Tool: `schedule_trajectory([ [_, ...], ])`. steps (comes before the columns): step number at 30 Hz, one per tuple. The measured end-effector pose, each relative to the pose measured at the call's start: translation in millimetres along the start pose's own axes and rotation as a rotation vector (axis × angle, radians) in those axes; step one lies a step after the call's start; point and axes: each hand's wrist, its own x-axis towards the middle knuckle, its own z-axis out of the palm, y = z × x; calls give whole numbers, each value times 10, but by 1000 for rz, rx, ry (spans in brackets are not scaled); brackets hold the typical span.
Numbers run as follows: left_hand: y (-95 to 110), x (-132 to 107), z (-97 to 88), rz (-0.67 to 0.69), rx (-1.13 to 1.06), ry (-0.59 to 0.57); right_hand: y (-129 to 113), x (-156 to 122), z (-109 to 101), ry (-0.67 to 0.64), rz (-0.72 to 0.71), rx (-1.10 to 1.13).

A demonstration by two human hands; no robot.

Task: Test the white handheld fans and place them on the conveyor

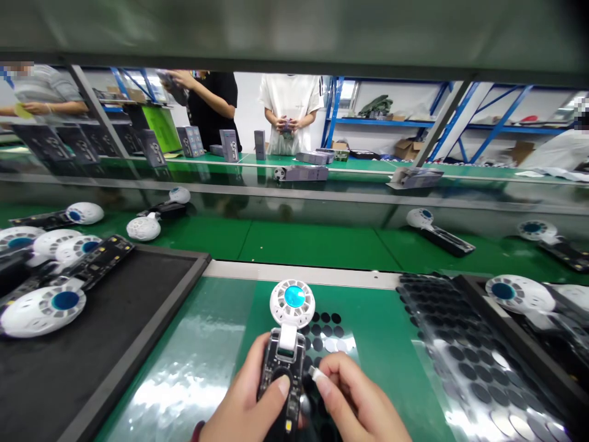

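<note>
Low in the middle of the head view, my left hand (pixel 243 402) wraps round a handheld device (pixel 288 337). The device has a round white vented head with a shiny blue disc and a black handle with an exposed circuit board. My left thumb lies across the board. Just right of the handle, my right hand (pixel 363 402) is closed, thumb and index finger pinching a small whitish piece (pixel 315 372) that I cannot identify. Partly hidden behind the device and hands, a clear sheet of round black stickers (pixel 326 330) lies on the green table (pixel 386 325).
Similar devices lie on a black tray (pixel 151 294) at left, on the green conveyor belt (pixel 308 239) and at right. More sticker sheets (pixel 473 362) rest on the right side. Small boxes (pixel 301 173) stand and lie beyond, with co-workers (pixel 291 113) behind. A metal shelf (pixel 294 37) hangs overhead.
</note>
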Motion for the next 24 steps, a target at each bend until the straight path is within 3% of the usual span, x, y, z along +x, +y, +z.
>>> schedule_trajectory([
  [6, 29, -12, 0, -29, -83, -5, 42, 33, -9, -56, -18, 104],
  [11, 14, 16, -44, -43, -194, -66, -25, 29, -32, -43, -37, 27],
  [18, 23, 1, -47, -129, -105, -42, -128, 5, -89, -12, -8, -57],
  [24, 13, -43, -43, -85, 108, 30, -150, -11, -65, -2, 12, -35],
])
